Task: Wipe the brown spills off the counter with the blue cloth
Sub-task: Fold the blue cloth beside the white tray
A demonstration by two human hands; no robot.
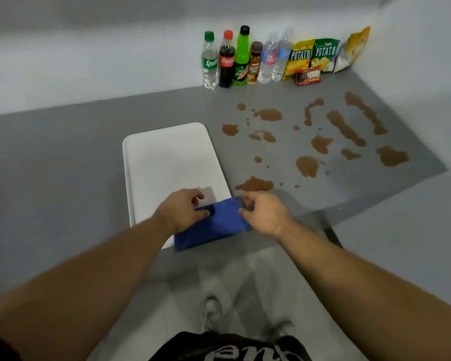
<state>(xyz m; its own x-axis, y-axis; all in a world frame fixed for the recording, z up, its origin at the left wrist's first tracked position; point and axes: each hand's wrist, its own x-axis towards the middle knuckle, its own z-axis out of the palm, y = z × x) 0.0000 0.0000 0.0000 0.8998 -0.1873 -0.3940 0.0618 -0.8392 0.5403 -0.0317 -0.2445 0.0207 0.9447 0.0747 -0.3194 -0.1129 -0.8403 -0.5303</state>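
A folded blue cloth lies at the near right corner of a white tray, partly over the counter's front edge. My left hand pinches the cloth's left top edge. My right hand grips its right top corner. Several brown spills are scattered over the grey counter to the right of the tray, from a puddle just beyond my right hand to long streaks near the right wall.
A row of drink bottles and snack bags stands against the back wall. A white wall closes the counter's right side. The counter's front edge runs below my hands, with the floor and my shoes beneath.
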